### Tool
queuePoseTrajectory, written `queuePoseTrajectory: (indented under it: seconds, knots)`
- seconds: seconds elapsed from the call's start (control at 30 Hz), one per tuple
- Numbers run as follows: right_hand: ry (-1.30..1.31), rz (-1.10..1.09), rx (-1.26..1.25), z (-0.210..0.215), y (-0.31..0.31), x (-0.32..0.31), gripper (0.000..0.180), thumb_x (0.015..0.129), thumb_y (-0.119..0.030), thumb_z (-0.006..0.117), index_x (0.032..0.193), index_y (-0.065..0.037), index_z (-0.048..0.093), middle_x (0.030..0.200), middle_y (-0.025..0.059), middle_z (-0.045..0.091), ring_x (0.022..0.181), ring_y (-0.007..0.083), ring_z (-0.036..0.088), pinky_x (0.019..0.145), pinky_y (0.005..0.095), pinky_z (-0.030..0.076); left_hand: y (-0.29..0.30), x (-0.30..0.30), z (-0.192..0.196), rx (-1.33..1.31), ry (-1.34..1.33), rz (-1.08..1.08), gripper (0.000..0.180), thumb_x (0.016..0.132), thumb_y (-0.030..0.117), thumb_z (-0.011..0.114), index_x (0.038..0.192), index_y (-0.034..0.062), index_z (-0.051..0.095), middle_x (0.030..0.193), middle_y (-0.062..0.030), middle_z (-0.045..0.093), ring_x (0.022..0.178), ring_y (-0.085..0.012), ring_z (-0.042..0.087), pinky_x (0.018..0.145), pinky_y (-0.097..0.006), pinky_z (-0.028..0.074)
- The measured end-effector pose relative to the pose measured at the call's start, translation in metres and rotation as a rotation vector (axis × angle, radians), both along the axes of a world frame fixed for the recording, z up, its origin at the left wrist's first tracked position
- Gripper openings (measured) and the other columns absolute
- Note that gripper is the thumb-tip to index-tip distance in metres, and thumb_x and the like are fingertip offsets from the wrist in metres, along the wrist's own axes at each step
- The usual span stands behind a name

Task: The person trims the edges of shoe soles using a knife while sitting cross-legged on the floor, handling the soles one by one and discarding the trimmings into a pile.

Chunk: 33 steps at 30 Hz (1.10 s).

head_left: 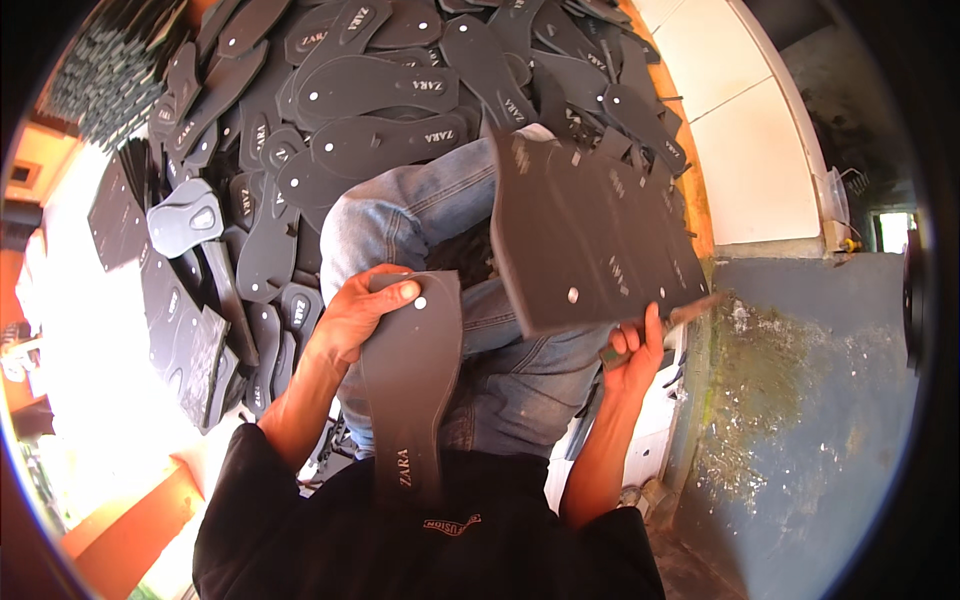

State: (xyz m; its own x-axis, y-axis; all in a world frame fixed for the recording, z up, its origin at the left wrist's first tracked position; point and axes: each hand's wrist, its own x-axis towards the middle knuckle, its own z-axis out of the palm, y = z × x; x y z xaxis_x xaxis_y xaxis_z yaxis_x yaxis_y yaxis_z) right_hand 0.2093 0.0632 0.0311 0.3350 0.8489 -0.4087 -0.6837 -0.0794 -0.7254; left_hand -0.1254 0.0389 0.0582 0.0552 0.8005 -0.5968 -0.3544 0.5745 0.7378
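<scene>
Upright in front of my torso is a dark grey sandal sole with a white dot at its toe end and pale lettering at its heel. My left hand grips it by the toe end, thumb on top. My right hand is closed at the lower edge of a black foam sheet marked with sole outlines, white dots and lettering. The sheet hangs tilted above my knee and is a little blurred. A small greenish piece and a thin brownish strip show by that hand, perhaps one tool.
A large heap of dark sandal soles lies beyond my bent legs. At left are more foam sheets and a lighter grey cut sole. Stacked sheets stand at far left. A grey-blue stained surface is at right.
</scene>
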Motion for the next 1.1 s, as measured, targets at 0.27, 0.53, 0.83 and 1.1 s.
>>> queuePoseTrajectory:
  seconds: [0.27, 0.53, 0.83, 1.1]
  knots:
    - [-0.948, 0.687, 0.002, -0.001, -0.039, -0.062, 0.033, 0.09, -0.031, 0.06, 0.073, -0.004, 0.05, 0.057, -0.0009, 0.049, 0.047, 0.0049, 0.036, 0.042, 0.0233, 0.03, 0.005, 0.005, 0.001, -0.076, -0.062, -0.05, 0.038, 0.078, 0.032, 0.074, 0.093, -0.0008, 0.064, 0.075, -0.0062, 0.066, 0.062, -0.0114, 0.062, 0.056, -0.023, 0.051]
    - [-1.209, 0.742, 0.087, -0.003, -0.073, -0.074, 0.043, 0.085, -0.022, 0.067, 0.058, -0.003, 0.039, 0.045, 0.0029, 0.03, 0.044, 0.0096, 0.026, 0.039, 0.0295, 0.025, 0.011, 0.023, 0.024, -0.105, 0.027, -0.174, 0.037, 0.078, 0.033, 0.073, 0.091, -0.0002, 0.065, 0.075, -0.0048, 0.065, 0.063, -0.0097, 0.061, 0.056, -0.021, 0.049]
    - [-1.238, 0.804, 0.08, 0.0, -0.066, -0.068, 0.037, 0.084, -0.014, 0.065, 0.059, -0.002, 0.042, 0.044, 0.0061, 0.032, 0.042, 0.0125, 0.026, 0.039, 0.0316, 0.026, 0.013, 0.03, 0.031, -0.08, 0.027, -0.205, 0.031, 0.078, 0.027, 0.074, 0.091, 0.0004, 0.066, 0.075, -0.0031, 0.065, 0.063, -0.008, 0.06, 0.058, -0.021, 0.048]
    - [-1.313, 0.919, 0.289, 0.02, -0.001, -0.09, 0.025, 0.082, -0.015, 0.064, 0.066, -0.001, 0.051, 0.051, 0.0175, 0.051, 0.05, 0.0372, 0.052, 0.044, 0.0366, 0.039, 0.019, 0.038, 0.034, -0.014, 0.008, -0.322, 0.029, 0.08, 0.024, 0.072, 0.094, -0.001, 0.066, 0.078, -0.0039, 0.065, 0.068, -0.008, 0.06, 0.059, -0.022, 0.049]
